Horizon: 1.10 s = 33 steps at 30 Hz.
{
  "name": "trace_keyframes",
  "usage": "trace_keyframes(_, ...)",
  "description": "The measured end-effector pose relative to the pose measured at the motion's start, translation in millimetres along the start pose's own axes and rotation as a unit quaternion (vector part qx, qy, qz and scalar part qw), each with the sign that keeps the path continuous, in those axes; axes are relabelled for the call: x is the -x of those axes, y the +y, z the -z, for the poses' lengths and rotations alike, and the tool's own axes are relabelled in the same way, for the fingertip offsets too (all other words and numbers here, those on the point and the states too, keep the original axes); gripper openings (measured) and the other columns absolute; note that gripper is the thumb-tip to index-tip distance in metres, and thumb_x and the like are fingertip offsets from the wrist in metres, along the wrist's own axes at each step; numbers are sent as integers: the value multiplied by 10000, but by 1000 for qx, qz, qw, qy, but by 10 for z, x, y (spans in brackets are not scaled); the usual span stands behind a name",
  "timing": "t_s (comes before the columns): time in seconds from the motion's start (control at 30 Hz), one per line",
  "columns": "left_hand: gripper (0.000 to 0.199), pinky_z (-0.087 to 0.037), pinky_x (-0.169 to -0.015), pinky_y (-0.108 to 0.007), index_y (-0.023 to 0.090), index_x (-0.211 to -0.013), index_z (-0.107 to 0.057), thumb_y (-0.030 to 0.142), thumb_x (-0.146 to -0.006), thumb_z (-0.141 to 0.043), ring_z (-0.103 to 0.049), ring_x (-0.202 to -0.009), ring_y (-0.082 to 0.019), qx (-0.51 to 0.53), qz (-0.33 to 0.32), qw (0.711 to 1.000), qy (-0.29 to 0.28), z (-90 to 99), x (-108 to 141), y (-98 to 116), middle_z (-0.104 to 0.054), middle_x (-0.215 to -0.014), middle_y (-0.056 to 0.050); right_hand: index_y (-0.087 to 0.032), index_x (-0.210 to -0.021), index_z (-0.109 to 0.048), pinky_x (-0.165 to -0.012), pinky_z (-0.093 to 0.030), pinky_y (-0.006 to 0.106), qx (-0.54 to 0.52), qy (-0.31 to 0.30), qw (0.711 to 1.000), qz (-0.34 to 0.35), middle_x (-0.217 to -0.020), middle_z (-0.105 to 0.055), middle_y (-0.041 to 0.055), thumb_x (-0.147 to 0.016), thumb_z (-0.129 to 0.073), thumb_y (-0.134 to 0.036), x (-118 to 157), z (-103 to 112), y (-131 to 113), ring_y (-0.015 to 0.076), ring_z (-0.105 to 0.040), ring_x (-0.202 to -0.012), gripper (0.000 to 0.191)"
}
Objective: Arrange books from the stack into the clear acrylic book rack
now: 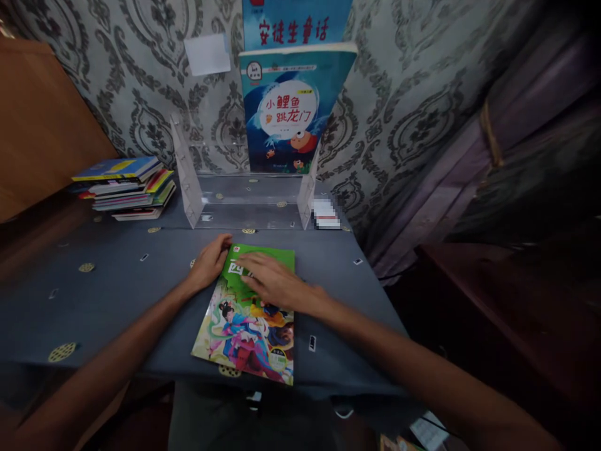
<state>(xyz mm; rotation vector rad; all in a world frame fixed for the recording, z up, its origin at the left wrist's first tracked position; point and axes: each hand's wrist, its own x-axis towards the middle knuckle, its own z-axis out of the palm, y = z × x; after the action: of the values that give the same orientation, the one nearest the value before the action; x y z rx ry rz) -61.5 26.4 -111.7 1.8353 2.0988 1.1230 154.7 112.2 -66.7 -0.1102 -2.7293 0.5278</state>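
Observation:
A green picture book (244, 332) with colourful cartoon figures lies flat near the front edge of the table, its lower corner jutting over that edge. My right hand (270, 279) rests across the upper part of its cover, fingers stretched out and hiding some of the title. Beside the upper left edge of the book is my left hand (211, 263), with its fingers extended forward along that edge. Behind the book stands a clear acrylic book rack (248, 216). A blue book (286, 113) with a red fish on its cover leans upright in it, in front of another blue book (300, 28).
A stack of books (134, 188) sits at the back left on the grey-blue tablecloth (117, 300). A small white item (326, 214), partly blurred, lies right of the rack. Patterned wallpaper rises behind, with a purple curtain (432, 163) and a dark red surface (507, 313) at right.

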Motion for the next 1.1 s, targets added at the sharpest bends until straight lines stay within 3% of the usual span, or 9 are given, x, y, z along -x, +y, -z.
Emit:
trace_keyframes(0.13,427,-494,-1038,-443,156,-1292,-510,151,-878,-404,-638,-1129,-226,-5,-12,1000,1,-32,27,-13,-673,-1200,-126,-45,-1382,-545,-1179,-377,467,30,-50,998,12,-1473,-516,233,-1001,-544,-301,-339,-261,54,303,-453,-1412,458)
trace_keyframes(0.23,363,-487,-1044,-439,170,-1221,-563,157,-905,-385,-617,-1141,-226,-34,-44,998,0,-19,34,30,-671,-1197,-117,-78,-1443,-497,-1205,-340,481,29,-46,998,8,-1532,-456,205,-1023,-507,-349,-346,-325,212,293,-400,-1451,500)
trace_keyframes(0.33,331,-505,-1001,-430,178,-1158,-600,166,-930,-360,-615,-1084,-227,-61,-57,996,-11,0,40,93,-683,-1117,-98,-134,-1465,-487,-1207,-327,508,22,-35,999,-16,-1552,-442,170,-1031,-487,-385,-211,-292,373,288,-367,-1471,502)
trace_keyframes(0.5,346,-517,-960,-404,176,-1145,-619,160,-944,-337,-617,-1052,-223,-82,-57,995,-20,22,35,148,-685,-1099,-92,-122,-1467,-491,-1204,-313,538,6,-19,996,-82,-1528,-466,190,-1043,-416,-339,116,-152,637,288,-426,-1435,482)
trace_keyframes(0.7,388,-513,-972,-433,178,-1228,-612,261,-1001,-309,-608,-1071,-244,-141,-51,987,-54,115,58,226,-657,-1138,-102,-131,-1456,-516,-1197,-346,471,-82,34,993,-77,-1501,-515,150,-1049,-361,-316,535,-15,839,237,-403,-1453,472)
trace_keyframes(0.83,460,-515,-943,-514,135,-1270,-604,415,-1025,-334,-583,-1090,-314,-256,-30,965,-45,83,312,536,-616,-1188,-167,-132,-1334,-640,-1077,-460,466,-81,101,985,-115,-1321,-658,164,-1009,-453,-241,669,77,847,265,-601,-1242,390)
trace_keyframes(0.93,525,-440,-1045,-574,138,-1348,-558,501,-1024,-359,-488,-1295,-368,-296,-103,948,-59,-34,604,830,-532,-1395,-204,-174,-1171,-740,-928,-519,410,-73,145,977,-139,-1039,-742,108,-959,-520,-161,676,133,844,238,-665,-999,306)
trace_keyframes(1.0,551,-368,-1119,-588,209,-1435,-489,548,-1023,-353,-384,-1419,-353,-290,-152,940,-96,-109,748,957,-470,-1508,-156,-171,-1110,-762,-868,-519,374,-82,151,974,-149,-945,-738,88,-943,-537,-137,663,150,836,216,-660,-902,282)
trace_keyframes(1.1,563,-305,-1169,-581,265,-1494,-424,566,-1029,-322,-335,-1472,-312,-281,-169,933,-148,-145,806,986,-457,-1552,-98,-164,-1091,-764,-849,-500,354,-86,158,970,-163,-919,-732,80,-939,-540,-139,647,149,804,206,-647,-877,272)
